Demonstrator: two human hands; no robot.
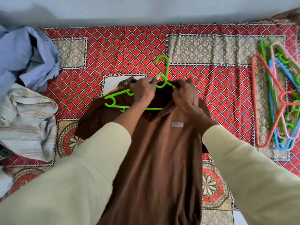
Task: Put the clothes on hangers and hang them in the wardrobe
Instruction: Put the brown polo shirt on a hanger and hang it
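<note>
Centre frame: brown shirt [155, 159] flat on bed [203, 78]. Left hand [142, 91] pinches green hanger [164, 82] neck; right hand [185, 95] grips collar. Hanger's left arm outside shirt, right arm hidden. Risk: collar snags, hanger sits crooked, shirt slips off.

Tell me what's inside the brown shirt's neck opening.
The green hanger is partly inside the brown shirt: its right arm is hidden by cloth and the right hand; hook and left arm stick out.
</note>
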